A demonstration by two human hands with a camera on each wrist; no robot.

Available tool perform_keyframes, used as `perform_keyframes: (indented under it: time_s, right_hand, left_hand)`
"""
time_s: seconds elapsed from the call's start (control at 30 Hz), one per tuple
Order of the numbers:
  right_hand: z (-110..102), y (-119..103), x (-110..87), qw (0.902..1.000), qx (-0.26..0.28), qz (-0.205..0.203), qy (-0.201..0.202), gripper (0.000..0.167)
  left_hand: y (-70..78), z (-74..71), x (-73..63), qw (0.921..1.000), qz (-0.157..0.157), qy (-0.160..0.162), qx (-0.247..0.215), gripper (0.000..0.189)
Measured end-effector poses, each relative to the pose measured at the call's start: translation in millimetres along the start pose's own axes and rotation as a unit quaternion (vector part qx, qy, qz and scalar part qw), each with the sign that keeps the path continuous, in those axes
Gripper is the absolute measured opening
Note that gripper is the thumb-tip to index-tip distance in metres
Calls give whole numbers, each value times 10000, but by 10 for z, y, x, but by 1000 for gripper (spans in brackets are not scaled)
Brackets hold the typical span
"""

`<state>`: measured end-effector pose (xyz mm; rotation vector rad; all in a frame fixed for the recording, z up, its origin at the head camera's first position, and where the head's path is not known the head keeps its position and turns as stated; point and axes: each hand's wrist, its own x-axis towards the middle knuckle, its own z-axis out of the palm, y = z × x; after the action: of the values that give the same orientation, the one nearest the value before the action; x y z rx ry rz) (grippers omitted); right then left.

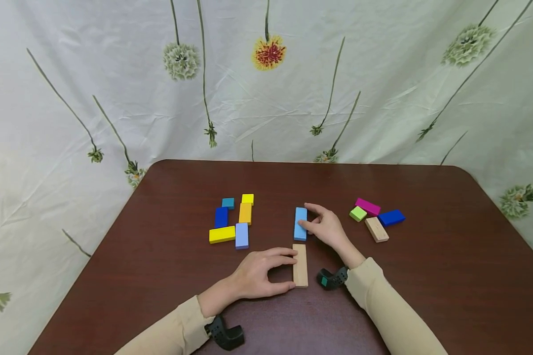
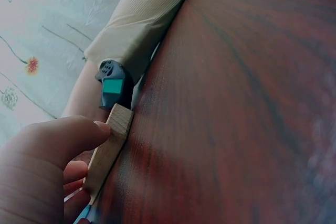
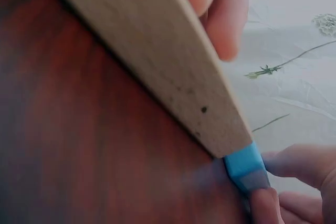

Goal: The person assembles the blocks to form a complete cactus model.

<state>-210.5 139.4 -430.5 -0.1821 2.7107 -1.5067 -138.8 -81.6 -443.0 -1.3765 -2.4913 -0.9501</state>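
A light-blue block [image 1: 299,222] lies lengthwise in the middle of the table, and my right hand [image 1: 327,228] pinches it, index finger at its far end and thumb over its right side. Just nearer lies a plain wooden block [image 1: 300,271], nearly in line with it. My left hand [image 1: 264,272] holds this one from the left, thumb by the near end and fingertips toward the far end. In the right wrist view, the wooden block [image 3: 157,51] runs up to the end of the light-blue block [image 3: 244,163].
On the left, several blocks form a group, including a yellow block [image 1: 222,234], a periwinkle block [image 1: 242,236] and an orange block [image 1: 245,214]. To the right lie a magenta block [image 1: 367,206], a green block [image 1: 358,213], a dark-blue block [image 1: 391,217] and another wooden block [image 1: 376,230].
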Motion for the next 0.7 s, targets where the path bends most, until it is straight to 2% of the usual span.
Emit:
perform_keyframes:
  time_s: [0.37, 0.7]
  right_hand:
    - [-39, 35, 2, 9978, -70, -340, -572, 53]
    - [-69, 58, -12, 9969, -78, -432, -655, 52]
  left_hand:
    - [-5, -2, -7, 10000, 12, -18, 50, 42]
    - [-12, -1, -8, 9999, 119, -72, 50, 40]
